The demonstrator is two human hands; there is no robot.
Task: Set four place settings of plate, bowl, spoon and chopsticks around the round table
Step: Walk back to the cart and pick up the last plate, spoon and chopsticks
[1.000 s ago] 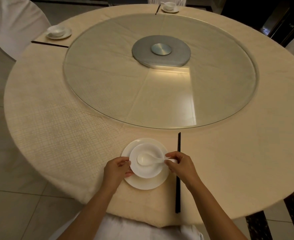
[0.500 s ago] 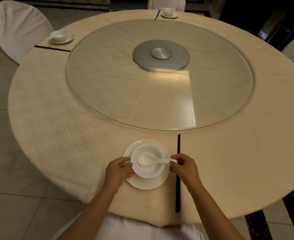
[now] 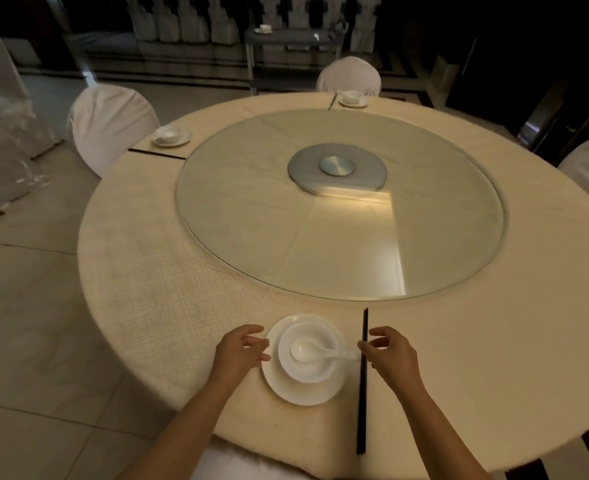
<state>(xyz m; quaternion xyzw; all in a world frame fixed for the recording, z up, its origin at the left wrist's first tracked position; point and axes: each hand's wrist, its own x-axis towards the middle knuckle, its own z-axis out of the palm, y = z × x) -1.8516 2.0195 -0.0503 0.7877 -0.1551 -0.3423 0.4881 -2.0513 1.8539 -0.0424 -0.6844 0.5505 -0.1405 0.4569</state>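
White porcelain sits at the near edge of the round table (image 3: 493, 341): a plate (image 3: 300, 393) with a bowl (image 3: 315, 367) on it and a spoon (image 3: 308, 351) lying in the bowl, its handle pointing right over the rim. Just to the right of the plate lie the dark chopsticks (image 3: 363, 393), running straight from near the glass turntable (image 3: 251, 209) toward the table edge.

Half a second ago the left hand touched the bowl's rim and the right hand pinched the spoon handle; now both have let go. The left hand (image 3: 239, 351) hovers just left of the plate, fingers loosely spread and holding nothing. The right hand (image 3: 390, 355) hovers right of the chopsticks, fingers relaxed and empty, its fingertips near the sticks; whether they touch cannot be told.

The view has also lifted, so more of the room shows. A second setting (image 3: 171, 136) lies at the far left and a third setting (image 3: 353, 98) at the far side, each before a white-covered chair (image 3: 109, 123)
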